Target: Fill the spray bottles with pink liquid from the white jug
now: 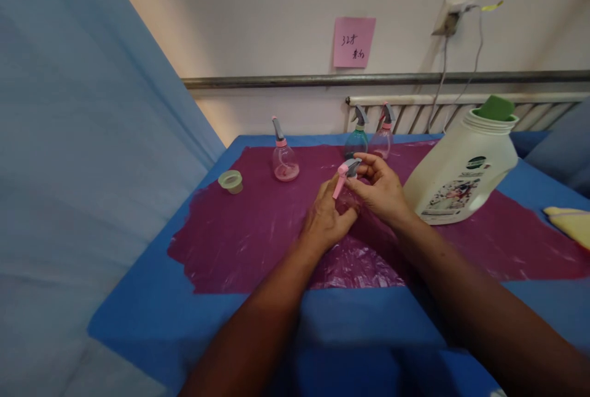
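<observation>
In the middle of the purple plastic sheet (258,231), a clear spray bottle is between my hands. My left hand (323,216) wraps round the bottle's body, which it mostly hides. My right hand (380,188) closes its fingers on the pink and grey spray head (346,172) at the top. To the left stands a clear spray bottle with a pink collar (286,163) and a little pink liquid. Behind my hands are a teal spray bottle (356,141) and a pink-tinted spray bottle (383,141). Just right of my right hand, a large cream-coloured jug (461,169) leans, tilted.
A small round tub with a pale green rim (230,180) sits at left. A yellow cloth (571,223) lies at the right edge. Behind the blue-covered table (142,298) are a metal rail (295,81) and a radiator (415,115). A blue curtain (92,139) hangs on the left.
</observation>
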Action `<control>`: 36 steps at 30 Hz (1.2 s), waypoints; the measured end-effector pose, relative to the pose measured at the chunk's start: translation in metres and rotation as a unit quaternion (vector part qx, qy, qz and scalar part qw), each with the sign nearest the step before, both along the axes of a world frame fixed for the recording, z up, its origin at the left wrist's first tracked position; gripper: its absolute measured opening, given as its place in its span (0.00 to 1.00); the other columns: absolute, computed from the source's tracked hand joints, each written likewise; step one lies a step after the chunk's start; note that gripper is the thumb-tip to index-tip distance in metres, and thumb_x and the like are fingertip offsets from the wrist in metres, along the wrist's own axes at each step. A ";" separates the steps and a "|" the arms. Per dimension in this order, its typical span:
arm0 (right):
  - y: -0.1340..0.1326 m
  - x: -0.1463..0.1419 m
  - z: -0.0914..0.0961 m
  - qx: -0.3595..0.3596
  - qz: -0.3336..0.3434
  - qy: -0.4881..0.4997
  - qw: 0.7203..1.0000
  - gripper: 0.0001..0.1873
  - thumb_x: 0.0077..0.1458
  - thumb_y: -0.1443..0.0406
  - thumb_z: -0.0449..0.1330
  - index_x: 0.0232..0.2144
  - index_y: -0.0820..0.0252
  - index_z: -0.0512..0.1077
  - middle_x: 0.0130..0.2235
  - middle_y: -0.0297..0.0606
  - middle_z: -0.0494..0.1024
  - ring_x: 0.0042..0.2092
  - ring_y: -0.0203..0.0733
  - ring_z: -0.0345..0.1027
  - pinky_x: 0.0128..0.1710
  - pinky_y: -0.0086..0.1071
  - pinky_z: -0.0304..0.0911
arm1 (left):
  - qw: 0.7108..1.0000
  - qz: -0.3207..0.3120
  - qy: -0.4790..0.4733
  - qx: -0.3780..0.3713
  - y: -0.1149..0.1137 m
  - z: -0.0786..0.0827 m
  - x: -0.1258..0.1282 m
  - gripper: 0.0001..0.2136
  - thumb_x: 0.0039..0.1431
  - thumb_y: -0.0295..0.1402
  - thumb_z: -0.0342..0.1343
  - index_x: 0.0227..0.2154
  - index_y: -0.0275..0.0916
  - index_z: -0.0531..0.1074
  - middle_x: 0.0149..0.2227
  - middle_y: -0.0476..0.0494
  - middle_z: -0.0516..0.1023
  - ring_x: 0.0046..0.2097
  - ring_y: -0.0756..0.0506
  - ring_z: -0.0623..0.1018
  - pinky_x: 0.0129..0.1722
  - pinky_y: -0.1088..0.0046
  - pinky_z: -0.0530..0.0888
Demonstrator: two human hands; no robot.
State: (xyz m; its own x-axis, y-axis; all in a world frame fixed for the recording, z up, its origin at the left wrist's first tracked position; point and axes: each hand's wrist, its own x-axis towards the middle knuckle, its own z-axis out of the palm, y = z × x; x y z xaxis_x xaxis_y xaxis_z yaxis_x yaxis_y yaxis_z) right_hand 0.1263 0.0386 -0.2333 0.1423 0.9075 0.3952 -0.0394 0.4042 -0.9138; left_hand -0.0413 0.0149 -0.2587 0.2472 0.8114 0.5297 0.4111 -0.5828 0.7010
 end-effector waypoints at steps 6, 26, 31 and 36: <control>0.001 -0.005 0.001 -0.007 0.019 0.030 0.999 0.37 0.46 0.55 0.82 0.56 0.51 0.75 0.47 0.39 0.88 0.49 0.48 0.82 0.59 0.48 0.77 | 1.000 0.006 0.002 -0.009 0.000 0.003 0.001 0.38 0.64 0.30 0.70 0.75 0.51 0.66 0.70 0.41 0.77 0.69 0.36 0.79 0.69 0.54 0.78; 0.001 0.005 -0.007 0.040 -0.003 -0.023 0.999 0.36 0.55 0.56 0.78 0.64 0.49 0.74 0.45 0.35 0.83 0.50 0.45 0.80 0.61 0.47 0.75 | 0.999 0.027 0.041 -0.021 -0.004 0.010 0.003 0.35 0.64 0.32 0.68 0.73 0.49 0.67 0.68 0.39 0.77 0.67 0.34 0.80 0.65 0.54 0.80; -0.003 0.001 -0.008 0.045 -0.004 -0.016 0.999 0.43 0.54 0.55 0.78 0.69 0.47 0.71 0.51 0.38 0.83 0.56 0.48 0.79 0.67 0.50 0.73 | 0.999 0.014 0.033 -0.026 -0.002 0.010 0.002 0.33 0.65 0.33 0.69 0.71 0.49 0.68 0.67 0.39 0.77 0.67 0.34 0.80 0.66 0.52 0.79; -0.013 -0.001 -0.008 -0.007 0.085 0.030 0.996 0.47 0.63 0.51 0.73 0.78 0.44 0.60 0.59 0.44 0.85 0.60 0.51 0.81 0.65 0.52 0.75 | 0.999 0.017 0.035 -0.020 -0.002 0.009 0.002 0.31 0.64 0.32 0.69 0.69 0.49 0.70 0.68 0.38 0.77 0.65 0.33 0.80 0.66 0.50 0.79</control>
